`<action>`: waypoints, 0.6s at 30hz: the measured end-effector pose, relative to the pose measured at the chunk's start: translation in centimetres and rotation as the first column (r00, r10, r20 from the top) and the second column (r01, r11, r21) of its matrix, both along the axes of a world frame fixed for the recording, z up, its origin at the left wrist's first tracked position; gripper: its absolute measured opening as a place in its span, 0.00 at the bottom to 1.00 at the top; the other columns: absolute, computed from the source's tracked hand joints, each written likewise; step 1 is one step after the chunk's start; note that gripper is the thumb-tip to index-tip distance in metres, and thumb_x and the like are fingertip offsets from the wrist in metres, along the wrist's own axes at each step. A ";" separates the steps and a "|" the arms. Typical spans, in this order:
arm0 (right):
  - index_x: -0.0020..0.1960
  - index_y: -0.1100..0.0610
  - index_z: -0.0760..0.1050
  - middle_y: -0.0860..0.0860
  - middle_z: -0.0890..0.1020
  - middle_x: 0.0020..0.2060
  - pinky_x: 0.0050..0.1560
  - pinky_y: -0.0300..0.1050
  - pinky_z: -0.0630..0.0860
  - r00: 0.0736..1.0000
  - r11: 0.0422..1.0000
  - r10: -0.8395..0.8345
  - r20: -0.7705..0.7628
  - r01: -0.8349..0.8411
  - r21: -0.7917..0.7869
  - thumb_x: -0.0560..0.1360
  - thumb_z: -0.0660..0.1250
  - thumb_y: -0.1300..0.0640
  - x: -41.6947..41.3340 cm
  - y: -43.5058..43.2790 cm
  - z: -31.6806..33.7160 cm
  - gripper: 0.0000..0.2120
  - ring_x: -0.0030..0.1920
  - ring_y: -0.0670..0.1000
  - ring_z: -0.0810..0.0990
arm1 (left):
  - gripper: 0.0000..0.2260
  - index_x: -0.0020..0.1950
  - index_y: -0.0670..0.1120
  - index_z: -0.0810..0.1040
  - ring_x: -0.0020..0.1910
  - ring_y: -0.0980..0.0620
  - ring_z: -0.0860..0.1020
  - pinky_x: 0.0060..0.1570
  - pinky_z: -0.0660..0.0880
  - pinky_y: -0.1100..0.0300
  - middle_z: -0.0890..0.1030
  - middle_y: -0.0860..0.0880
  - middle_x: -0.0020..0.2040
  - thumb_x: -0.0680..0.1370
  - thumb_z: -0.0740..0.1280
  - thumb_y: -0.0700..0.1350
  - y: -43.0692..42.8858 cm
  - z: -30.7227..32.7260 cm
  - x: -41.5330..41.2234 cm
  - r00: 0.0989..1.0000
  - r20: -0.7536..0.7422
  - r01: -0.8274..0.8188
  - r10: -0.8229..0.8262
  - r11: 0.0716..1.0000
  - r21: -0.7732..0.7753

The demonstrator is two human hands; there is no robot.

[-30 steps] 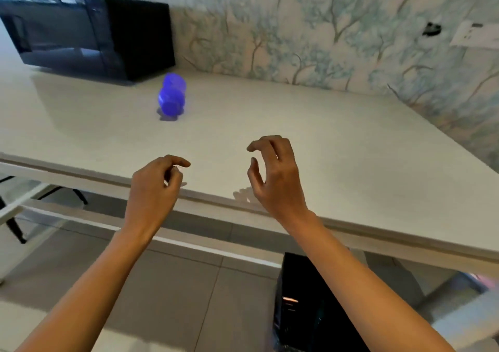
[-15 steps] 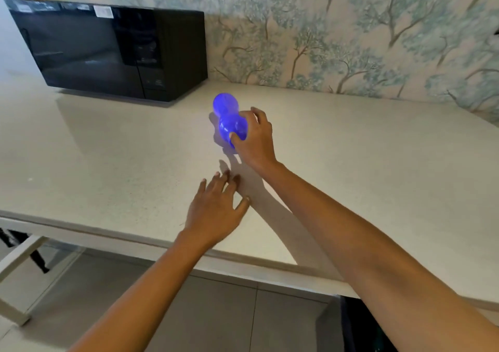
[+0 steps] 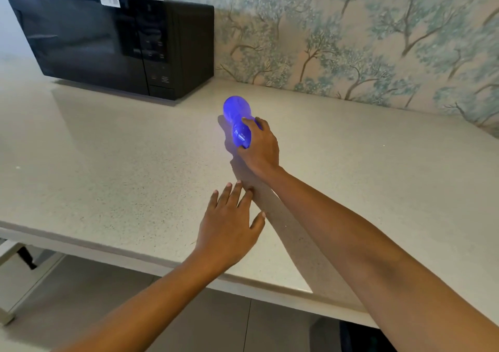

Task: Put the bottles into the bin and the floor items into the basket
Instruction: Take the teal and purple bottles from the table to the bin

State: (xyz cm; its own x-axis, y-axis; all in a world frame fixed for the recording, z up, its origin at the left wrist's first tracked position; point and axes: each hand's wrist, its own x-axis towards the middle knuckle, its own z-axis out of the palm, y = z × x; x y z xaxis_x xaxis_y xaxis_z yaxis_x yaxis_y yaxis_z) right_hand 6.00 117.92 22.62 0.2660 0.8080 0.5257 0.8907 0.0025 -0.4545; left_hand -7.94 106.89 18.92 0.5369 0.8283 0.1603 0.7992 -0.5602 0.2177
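A translucent blue bottle [image 3: 237,121] lies on its side on the pale speckled countertop [image 3: 121,168], in front of the microwave's right corner. My right hand [image 3: 260,146] reaches across the counter and grips the bottle's near half, fingers curled over it. My left hand [image 3: 229,227] rests flat on the counter near the front edge, fingers spread and holding nothing.
A black microwave [image 3: 113,41] stands at the back left against the tree-patterned wall. A dark bin [image 3: 364,338] shows under the counter's front edge at the lower right. Grey floor tiles and a white table leg [image 3: 16,292] lie at the lower left.
My right hand has reached forward from the counter's edge and taken hold of the blue bottle. My left hand has moved onto the counter and flattened there.
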 end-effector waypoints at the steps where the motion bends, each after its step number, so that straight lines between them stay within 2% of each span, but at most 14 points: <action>1: 0.71 0.54 0.68 0.56 0.68 0.70 0.54 0.47 0.77 1.000 1.000 -0.004 0.001 0.004 0.019 0.70 0.71 0.59 0.2 -0.5 0.1 0.30 0.58 0.60 0.76 | 0.30 0.78 0.51 0.50 0.78 0.49 0.48 0.77 0.47 0.48 0.50 0.50 0.80 0.79 0.45 0.63 0.0 0.0 0.0 1.000 0.005 0.005 -0.005 1.000 -0.006; 8: 0.69 0.56 0.72 0.56 0.72 0.70 0.62 0.48 0.74 0.994 0.988 -0.038 0.104 0.021 0.153 0.72 0.71 0.63 1.5 -6.5 1.9 0.26 0.62 0.58 0.77 | 0.26 0.76 0.52 0.58 0.77 0.49 0.55 0.76 0.50 0.51 0.57 0.49 0.78 0.80 0.50 0.60 -0.3 0.1 -0.3 0.993 0.118 0.011 -0.014 1.000 0.019; 11: 0.67 0.57 0.75 0.55 0.75 0.67 0.60 0.48 0.76 0.990 0.967 -0.072 0.125 0.039 0.252 0.70 0.72 0.66 2.0 -10.2 2.2 0.26 0.60 0.59 0.79 | 0.24 0.74 0.49 0.64 0.75 0.49 0.61 0.74 0.55 0.54 0.63 0.48 0.76 0.81 0.54 0.57 -0.6 0.1 -0.5 0.980 0.197 0.034 -0.041 0.999 0.039; 15: 0.67 0.55 0.75 0.53 0.76 0.66 0.58 0.40 0.73 0.980 0.929 -0.123 0.157 0.058 0.366 0.69 0.72 0.67 2.3 -15.7 2.7 0.26 0.60 0.57 0.79 | 0.19 0.69 0.47 0.70 0.69 0.49 0.69 0.70 0.63 0.55 0.72 0.48 0.71 0.80 0.60 0.52 -0.9 0.5 -0.7 0.952 0.299 0.053 -0.061 0.998 0.033; 18: 0.63 0.56 0.78 0.54 0.78 0.62 0.59 0.40 0.73 0.971 0.886 -0.156 0.180 0.058 0.459 0.71 0.71 0.65 3.1 -20.5 3.4 0.21 0.58 0.56 0.78 | 0.14 0.65 0.46 0.75 0.63 0.49 0.74 0.73 0.61 0.49 0.77 0.48 0.65 0.80 0.62 0.46 -0.9 0.7 -1.3 0.906 0.423 0.046 -0.023 0.998 -0.043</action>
State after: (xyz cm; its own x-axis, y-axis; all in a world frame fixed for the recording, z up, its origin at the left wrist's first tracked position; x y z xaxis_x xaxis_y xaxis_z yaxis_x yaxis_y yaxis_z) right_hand 9.09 97.42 26.04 0.1831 0.4456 0.8763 0.9704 0.0608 -0.2337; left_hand -9.28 105.95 19.65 0.4568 0.8235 0.3365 0.6069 -0.5651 0.5589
